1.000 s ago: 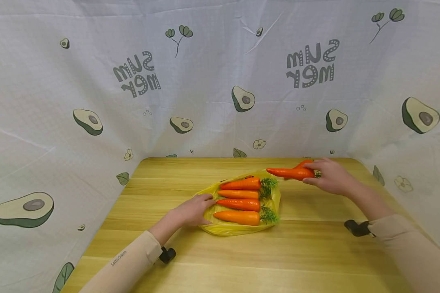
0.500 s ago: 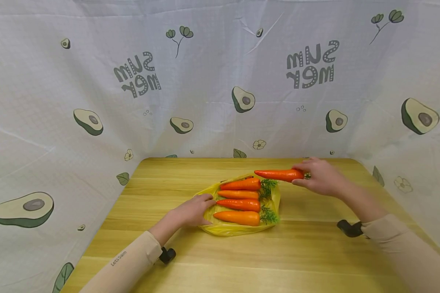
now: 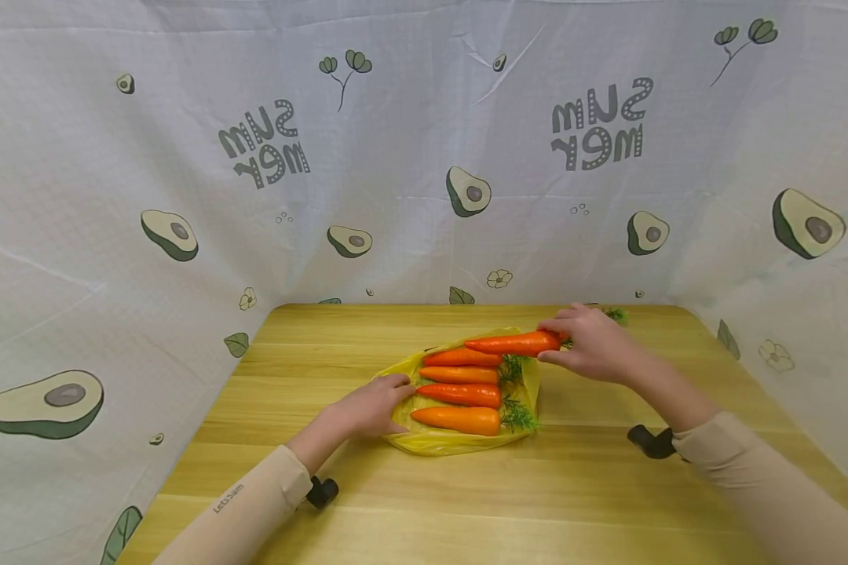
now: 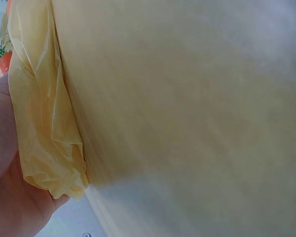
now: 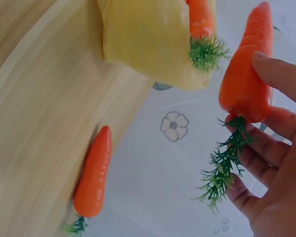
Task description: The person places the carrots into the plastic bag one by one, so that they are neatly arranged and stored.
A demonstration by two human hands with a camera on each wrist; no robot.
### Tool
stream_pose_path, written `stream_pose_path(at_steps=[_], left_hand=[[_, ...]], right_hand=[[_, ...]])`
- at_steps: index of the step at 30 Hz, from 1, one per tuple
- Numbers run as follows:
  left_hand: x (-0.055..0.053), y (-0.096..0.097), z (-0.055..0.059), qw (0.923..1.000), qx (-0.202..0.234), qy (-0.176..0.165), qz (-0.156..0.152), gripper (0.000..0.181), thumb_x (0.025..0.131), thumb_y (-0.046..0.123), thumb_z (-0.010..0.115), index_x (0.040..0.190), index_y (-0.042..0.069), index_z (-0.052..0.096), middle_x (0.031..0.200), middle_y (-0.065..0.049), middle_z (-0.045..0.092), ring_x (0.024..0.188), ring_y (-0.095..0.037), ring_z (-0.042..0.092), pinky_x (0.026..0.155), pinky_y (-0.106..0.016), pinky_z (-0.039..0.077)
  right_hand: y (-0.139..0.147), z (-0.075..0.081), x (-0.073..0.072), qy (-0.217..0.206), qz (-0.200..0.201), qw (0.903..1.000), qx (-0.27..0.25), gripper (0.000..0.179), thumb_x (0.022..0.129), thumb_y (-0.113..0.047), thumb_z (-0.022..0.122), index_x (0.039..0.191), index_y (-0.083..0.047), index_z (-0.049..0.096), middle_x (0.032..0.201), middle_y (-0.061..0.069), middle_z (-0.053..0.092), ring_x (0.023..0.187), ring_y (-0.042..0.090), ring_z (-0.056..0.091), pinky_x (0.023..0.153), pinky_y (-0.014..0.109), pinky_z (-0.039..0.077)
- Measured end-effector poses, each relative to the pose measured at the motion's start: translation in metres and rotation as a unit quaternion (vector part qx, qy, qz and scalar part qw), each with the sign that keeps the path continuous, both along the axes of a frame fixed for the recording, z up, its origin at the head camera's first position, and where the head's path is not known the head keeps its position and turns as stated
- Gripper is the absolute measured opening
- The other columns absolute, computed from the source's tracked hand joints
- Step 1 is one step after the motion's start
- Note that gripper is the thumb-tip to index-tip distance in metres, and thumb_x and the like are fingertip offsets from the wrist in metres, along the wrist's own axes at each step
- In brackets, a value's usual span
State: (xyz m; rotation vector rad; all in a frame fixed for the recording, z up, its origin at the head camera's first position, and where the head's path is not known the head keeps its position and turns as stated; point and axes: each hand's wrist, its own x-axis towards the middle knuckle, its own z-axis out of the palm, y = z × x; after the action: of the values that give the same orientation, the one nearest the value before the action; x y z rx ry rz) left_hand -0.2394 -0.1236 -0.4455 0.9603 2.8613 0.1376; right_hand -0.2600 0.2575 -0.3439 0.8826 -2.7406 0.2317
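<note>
A yellow plastic bag (image 3: 441, 446) lies spread on the table, its mouth facing up. Several orange-red carrots (image 3: 459, 395) rest in it side by side, tips to the left and green tops to the right. My left hand (image 3: 371, 406) holds the bag's left rim; in the left wrist view the crumpled yellow film (image 4: 47, 123) covers part of the fingers. Thumb and fingers of my right hand (image 3: 593, 345) grip another carrot (image 3: 512, 344) by its thick end, its tip over the bag's far side. Green fronds (image 5: 224, 163) hang from that carrot in the right wrist view.
One more carrot (image 5: 93, 173) lies on the table in the right wrist view; in the head view only its green top (image 3: 616, 315) shows behind my right hand. The wooden table (image 3: 424, 502) meets a white avocado-print cloth (image 3: 410, 157) at the back and sides.
My right hand has moved left with its carrot, from right of the bag to over the bag's far edge. The left hand and the bag have stayed in place.
</note>
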Motion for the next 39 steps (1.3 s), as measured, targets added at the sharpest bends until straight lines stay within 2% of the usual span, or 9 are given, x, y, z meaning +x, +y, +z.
stream_pose_path(at_steps=[8, 14, 19, 24, 31, 39], left_hand=[[-0.001, -0.001, -0.002, 1.0000, -0.006, -0.002, 0.001, 0.075, 0.088, 0.046, 0.077, 0.147, 0.007, 0.051, 0.151, -0.013, 0.047, 0.139, -0.029, 0.046, 0.118, -0.049, 0.036], [-0.001, 0.000, -0.002, 0.9999, -0.008, -0.005, 0.004, 0.076, 0.088, 0.046, 0.076, 0.148, 0.008, 0.050, 0.152, -0.013, 0.046, 0.141, -0.029, 0.045, 0.119, -0.048, 0.035], [-0.001, 0.000, -0.001, 1.0000, -0.007, -0.004, 0.002, 0.076, 0.088, 0.046, 0.077, 0.147, 0.007, 0.051, 0.152, -0.013, 0.047, 0.140, -0.029, 0.046, 0.119, -0.047, 0.036], [-0.002, -0.001, -0.002, 1.0000, -0.005, 0.000, 0.000, 0.076, 0.087, 0.046, 0.077, 0.147, 0.007, 0.051, 0.151, -0.013, 0.047, 0.139, -0.029, 0.047, 0.119, -0.047, 0.036], [-0.003, 0.000, -0.002, 1.0000, -0.006, 0.000, -0.002, 0.076, 0.087, 0.047, 0.077, 0.147, 0.007, 0.051, 0.152, -0.014, 0.047, 0.140, -0.030, 0.045, 0.118, -0.049, 0.036], [-0.003, 0.000, -0.002, 1.0000, -0.002, 0.001, -0.001, 0.077, 0.087, 0.046, 0.078, 0.146, 0.006, 0.052, 0.150, -0.014, 0.048, 0.139, -0.030, 0.046, 0.118, -0.050, 0.037]], right_hand=[[-0.018, -0.004, 0.002, 0.014, 0.005, 0.9999, 0.003, 0.049, 0.083, -0.041, 0.082, 0.118, -0.008, 0.074, 0.106, 0.010, 0.072, 0.100, 0.030, 0.059, 0.084, 0.048, 0.054], [-0.033, -0.007, 0.002, 0.026, 0.009, 0.9996, 0.009, 0.050, 0.084, -0.045, 0.079, 0.118, -0.008, 0.074, 0.109, 0.013, 0.072, 0.107, 0.036, 0.061, 0.090, 0.053, 0.054], [-0.047, -0.009, 0.002, 0.026, 0.011, 0.9996, 0.010, 0.050, 0.085, -0.045, 0.079, 0.119, -0.008, 0.074, 0.109, 0.014, 0.072, 0.104, 0.034, 0.061, 0.087, 0.052, 0.054], [-0.061, -0.011, 0.002, 0.026, 0.017, 0.9994, 0.017, 0.052, 0.084, -0.045, 0.079, 0.119, -0.007, 0.074, 0.109, 0.014, 0.072, 0.105, 0.035, 0.062, 0.090, 0.052, 0.054], [-0.074, -0.020, 0.000, 0.033, 0.021, 0.9989, 0.025, 0.051, 0.083, -0.045, 0.081, 0.116, -0.007, 0.075, 0.105, 0.012, 0.073, 0.095, 0.030, 0.061, 0.080, 0.045, 0.055], [-0.086, -0.032, 0.001, 0.054, 0.019, 0.9975, 0.040, 0.051, 0.082, -0.045, 0.081, 0.114, -0.006, 0.076, 0.103, 0.012, 0.073, 0.093, 0.029, 0.061, 0.078, 0.043, 0.055]])
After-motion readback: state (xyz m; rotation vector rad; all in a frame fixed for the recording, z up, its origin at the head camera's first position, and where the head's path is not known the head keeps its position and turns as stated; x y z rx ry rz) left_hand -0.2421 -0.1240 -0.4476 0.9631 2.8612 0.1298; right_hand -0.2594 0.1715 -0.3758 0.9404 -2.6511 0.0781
